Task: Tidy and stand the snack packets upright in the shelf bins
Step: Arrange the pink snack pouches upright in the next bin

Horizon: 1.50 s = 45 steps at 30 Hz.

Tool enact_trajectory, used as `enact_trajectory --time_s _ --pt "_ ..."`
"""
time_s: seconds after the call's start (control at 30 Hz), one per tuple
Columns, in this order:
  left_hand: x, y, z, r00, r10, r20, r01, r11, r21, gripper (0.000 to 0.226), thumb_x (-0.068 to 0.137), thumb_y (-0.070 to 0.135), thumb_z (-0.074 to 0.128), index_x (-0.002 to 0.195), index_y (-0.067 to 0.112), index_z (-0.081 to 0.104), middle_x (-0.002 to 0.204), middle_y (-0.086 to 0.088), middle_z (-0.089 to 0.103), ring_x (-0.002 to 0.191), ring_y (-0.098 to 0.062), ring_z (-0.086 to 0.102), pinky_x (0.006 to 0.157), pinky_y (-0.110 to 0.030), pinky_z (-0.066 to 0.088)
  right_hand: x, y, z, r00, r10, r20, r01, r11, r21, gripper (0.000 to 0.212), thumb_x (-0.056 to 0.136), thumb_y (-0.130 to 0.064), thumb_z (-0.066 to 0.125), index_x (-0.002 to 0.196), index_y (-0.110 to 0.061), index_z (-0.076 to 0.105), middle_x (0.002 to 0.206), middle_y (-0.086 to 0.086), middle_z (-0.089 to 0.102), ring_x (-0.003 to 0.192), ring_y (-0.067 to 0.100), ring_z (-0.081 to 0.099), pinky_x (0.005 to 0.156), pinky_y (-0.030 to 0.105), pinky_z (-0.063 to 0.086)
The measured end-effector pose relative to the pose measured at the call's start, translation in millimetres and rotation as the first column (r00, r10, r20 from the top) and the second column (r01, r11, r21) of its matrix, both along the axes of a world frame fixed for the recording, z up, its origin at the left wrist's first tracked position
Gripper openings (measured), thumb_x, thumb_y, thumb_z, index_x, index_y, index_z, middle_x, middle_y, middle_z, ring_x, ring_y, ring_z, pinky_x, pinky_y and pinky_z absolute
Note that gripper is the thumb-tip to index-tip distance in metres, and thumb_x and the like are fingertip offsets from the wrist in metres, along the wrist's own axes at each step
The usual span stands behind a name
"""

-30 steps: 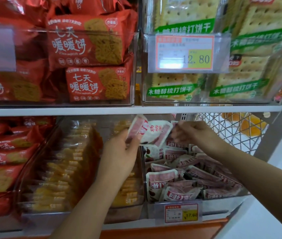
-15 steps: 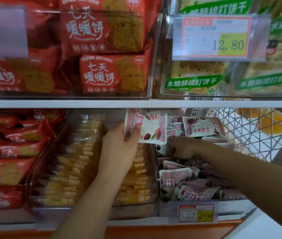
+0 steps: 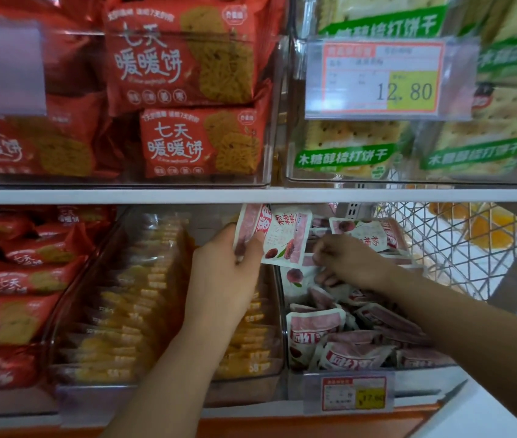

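My left hand [image 3: 228,263] grips a small stack of pink-and-white snack packets [image 3: 279,238], held upright just under the shelf board above the clear bin [image 3: 311,387] on the lower shelf. My right hand [image 3: 345,260] reaches into that bin with curled fingers and pinches a packet near the middle; the packet is mostly hidden. One packet [image 3: 364,232] stands upright at the back behind my right hand. Several more pink packets [image 3: 345,339] lie jumbled flat in the bin's front half.
A clear bin of yellow packets [image 3: 143,311] sits left of the pink ones, red biscuit packs [image 3: 7,295] further left. Upper bins hold red packs [image 3: 187,140] and green-labelled crackers [image 3: 345,153]. A wire mesh panel [image 3: 456,248] closes the right side. Price tags [image 3: 355,393] hang in front.
My right hand went down from the held packets into the bin, then shifted slightly up and back among them. My left hand keeps the stack raised. The camera has moved closer.
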<state>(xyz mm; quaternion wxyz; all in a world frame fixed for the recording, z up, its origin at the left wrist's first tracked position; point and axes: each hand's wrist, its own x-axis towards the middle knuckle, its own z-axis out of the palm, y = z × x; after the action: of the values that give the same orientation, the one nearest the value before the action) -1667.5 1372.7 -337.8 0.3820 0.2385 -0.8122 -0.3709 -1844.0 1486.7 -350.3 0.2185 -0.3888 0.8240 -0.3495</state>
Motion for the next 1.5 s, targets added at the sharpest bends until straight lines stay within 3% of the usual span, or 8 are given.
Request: enact_trajectory --time_s 0.4,0.6,0.77,0.97,1.17,1.27,1.4,1.5 --pt "1 1 3 0.998 0.043 -0.044 -0.047 0.995 -0.082 0.024 0.093 0.031 0.054 0.112 0.023 0.067 0.098 0.014 0.070 0.084 0.003 0.062 0.069 0.000 0.042 8 17 16 0.865 -0.120 0.488 0.314 0.887 -0.339 0.011 0.098 -0.011 0.040 0.089 -0.009 0.045 0.092 0.010 0.072 0.080 0.033 0.069 0.073 0.038 0.058" --pt "-2 1 1 0.996 0.043 -0.078 -0.049 0.995 -0.081 0.020 0.093 0.028 0.055 0.105 0.022 0.069 0.084 0.015 0.068 0.082 0.007 0.060 0.063 -0.002 0.040 19 38 20 0.931 -0.287 0.224 0.358 0.836 -0.416 0.024 0.082 -0.026 0.070 0.065 -0.008 0.064 0.077 0.019 0.070 0.068 0.029 0.068 0.072 0.036 0.054" --pt "-3 3 -1 0.997 0.039 -0.074 -0.046 0.994 -0.102 0.017 0.093 0.028 0.055 0.102 0.022 0.068 0.078 0.019 0.063 0.079 0.008 0.059 0.061 -0.002 0.040 37 50 19 0.920 -0.302 0.252 0.388 0.799 -0.459 0.018 0.075 -0.007 0.075 0.083 -0.015 0.061 0.088 0.005 0.068 0.070 0.017 0.068 0.069 0.035 0.057" --pt "-3 7 1 0.998 0.023 -0.054 -0.027 0.997 -0.072 0.020 0.093 0.028 0.054 0.107 0.023 0.067 0.080 0.024 0.060 0.074 0.014 0.057 0.063 0.001 0.039 35 58 18 0.799 -0.221 0.559 0.542 0.667 -0.510 0.032 0.086 0.002 0.060 0.113 -0.016 0.062 0.118 0.007 0.064 0.082 0.026 0.071 0.057 0.036 0.055" --pt "-3 6 2 0.999 -0.003 -0.042 0.008 0.992 0.126 0.017 0.093 0.031 0.054 0.090 0.021 0.068 0.076 0.007 0.068 0.073 -0.006 0.063 0.061 -0.021 0.048 44 58 29 0.620 -0.019 0.785 0.703 0.457 -0.545 0.027 0.089 0.009 0.049 0.096 -0.012 0.062 0.131 0.007 0.053 0.072 0.018 0.069 0.054 0.024 0.055" --pt "-6 9 5 0.997 -0.030 -0.069 0.048 0.960 0.275 0.019 0.092 0.032 0.055 0.086 0.020 0.068 0.076 -0.001 0.069 0.076 -0.018 0.065 0.068 -0.037 0.050 50 55 28 0.602 0.099 0.793 0.648 0.521 -0.557 0.028 0.087 0.011 0.049 0.098 -0.011 0.063 0.106 0.008 0.067 0.072 0.017 0.070 0.056 0.025 0.056" --pt "-12 22 6 0.987 -0.116 -0.111 0.155 0.864 0.479 0.017 0.095 0.038 0.051 0.095 0.029 0.066 0.091 0.005 0.073 0.086 -0.013 0.069 0.081 -0.041 0.056 54 54 21 0.893 -0.100 0.438 0.336 0.797 -0.503 0.029 0.083 0.003 0.063 0.101 -0.020 0.063 0.109 0.002 0.062 0.083 0.020 0.063 0.064 0.022 0.053" --pt "-13 28 12 0.954 -0.207 -0.215 0.297 0.735 0.609 0.022 0.091 0.050 0.047 0.095 0.037 0.064 0.102 0.004 0.072 0.096 -0.014 0.068 0.083 -0.037 0.056 51 56 25 0.956 -0.125 0.267 0.252 0.814 -0.523 0.030 0.082 0.003 0.065 0.097 -0.022 0.058 0.091 0.002 0.055 0.077 0.022 0.053 0.058 0.017 0.051"
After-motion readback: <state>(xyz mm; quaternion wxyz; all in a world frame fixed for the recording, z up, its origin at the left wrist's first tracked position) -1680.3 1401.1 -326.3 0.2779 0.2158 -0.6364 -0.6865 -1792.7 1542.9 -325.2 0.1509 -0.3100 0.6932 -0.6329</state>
